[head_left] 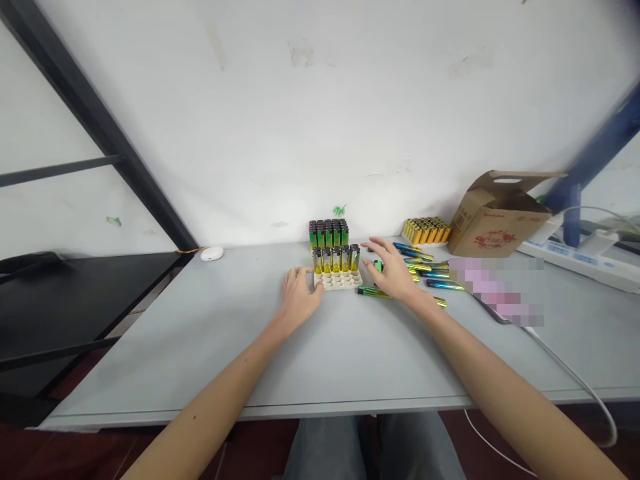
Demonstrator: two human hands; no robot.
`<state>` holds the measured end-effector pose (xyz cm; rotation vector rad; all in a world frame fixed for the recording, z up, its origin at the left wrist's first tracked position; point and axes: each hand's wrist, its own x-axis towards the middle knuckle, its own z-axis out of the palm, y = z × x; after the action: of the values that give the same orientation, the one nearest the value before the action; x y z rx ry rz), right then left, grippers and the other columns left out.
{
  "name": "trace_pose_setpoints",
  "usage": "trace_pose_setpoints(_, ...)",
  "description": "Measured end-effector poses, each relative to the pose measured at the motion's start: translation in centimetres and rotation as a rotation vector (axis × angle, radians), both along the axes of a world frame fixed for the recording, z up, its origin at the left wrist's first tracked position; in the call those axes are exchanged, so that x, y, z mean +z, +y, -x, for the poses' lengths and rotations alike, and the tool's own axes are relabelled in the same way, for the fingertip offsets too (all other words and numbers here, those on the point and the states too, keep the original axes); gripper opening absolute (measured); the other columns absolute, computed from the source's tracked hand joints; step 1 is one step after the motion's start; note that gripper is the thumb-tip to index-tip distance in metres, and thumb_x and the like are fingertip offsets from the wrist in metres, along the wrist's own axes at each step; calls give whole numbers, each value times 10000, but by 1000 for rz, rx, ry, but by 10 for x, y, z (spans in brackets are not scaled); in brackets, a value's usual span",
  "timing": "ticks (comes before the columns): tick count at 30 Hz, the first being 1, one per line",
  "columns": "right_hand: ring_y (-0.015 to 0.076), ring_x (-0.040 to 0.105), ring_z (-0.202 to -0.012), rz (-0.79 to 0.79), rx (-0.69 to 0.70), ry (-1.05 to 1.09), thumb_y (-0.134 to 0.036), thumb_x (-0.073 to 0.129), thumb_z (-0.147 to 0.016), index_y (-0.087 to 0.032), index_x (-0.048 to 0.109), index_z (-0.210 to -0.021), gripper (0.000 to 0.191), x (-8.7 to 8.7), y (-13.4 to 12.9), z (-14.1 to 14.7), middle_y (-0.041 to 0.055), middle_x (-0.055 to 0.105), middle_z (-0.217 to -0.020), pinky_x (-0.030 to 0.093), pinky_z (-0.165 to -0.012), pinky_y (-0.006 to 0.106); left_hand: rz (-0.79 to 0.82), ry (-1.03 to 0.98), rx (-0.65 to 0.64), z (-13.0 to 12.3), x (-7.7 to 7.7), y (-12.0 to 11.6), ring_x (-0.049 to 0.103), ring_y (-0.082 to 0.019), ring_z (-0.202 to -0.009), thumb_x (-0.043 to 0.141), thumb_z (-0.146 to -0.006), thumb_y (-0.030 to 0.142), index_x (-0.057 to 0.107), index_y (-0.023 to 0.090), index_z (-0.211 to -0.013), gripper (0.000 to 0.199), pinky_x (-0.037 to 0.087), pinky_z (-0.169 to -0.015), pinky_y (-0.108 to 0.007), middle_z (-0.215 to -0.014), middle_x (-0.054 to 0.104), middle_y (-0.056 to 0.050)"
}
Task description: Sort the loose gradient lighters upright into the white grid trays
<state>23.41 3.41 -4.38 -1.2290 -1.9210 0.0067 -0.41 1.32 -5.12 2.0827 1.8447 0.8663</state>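
Observation:
A cream tray with rows of holes (341, 281) lies mid-table, its back part filled with upright yellow-tinted lighters (336, 260). At the tray's left end, my left hand (299, 293) grips the edge between thumb and fingers. My right hand (393, 270) is just off the tray's right side, thumb and forefinger apart, with nothing seen between them. Beneath and beside it lie loose shiny lighters in green, gold and blue, such as a blue-gold lighter (445, 285). A green lighter (374, 292) is partly hidden under my right wrist.
Behind the tray stands a block of green and black lighters (329, 235). Yellow lighters (427, 231) fill another tray near the wall, beside an open cardboard box (500, 220). A blurred pink item (493, 290), a white cable (565, 363) and a power strip (585, 263) occupy the right.

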Motion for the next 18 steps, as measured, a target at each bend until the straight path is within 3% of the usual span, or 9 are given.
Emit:
trace_pose_setpoints(7,257,554,-1053,-78,-128,39,-282,500,-852,-204,709,-878,224,8,15,-30,82,671,-1022,399,-966,424,-65,124,-27,3,-8,4,393,-295,-1234,503,-836,335,631,144,-1050,314,315,-1058,-420,-1240,507,-143)
trace_pose_setpoints(12,259,570,-985,41,-164,-37,-300,504,-837,-193,709,-869,234,5,20,-41,80,690,-945,405,-928,409,-59,161,-65,5,-12,6,395,-295,-1239,488,-843,339,659,155,-984,288,328,-1046,-428,-1236,522,-143)
trace_pose_setpoints(18,295,510,-1107,96,-223,-232,-341,532,-819,-181,736,-860,262,-5,19,-40,117,658,-1035,371,-989,444,-80,176,-88,7,-16,7,415,-285,-1233,481,-849,342,676,170,-965,285,325,-1050,-430,-1218,542,-137)
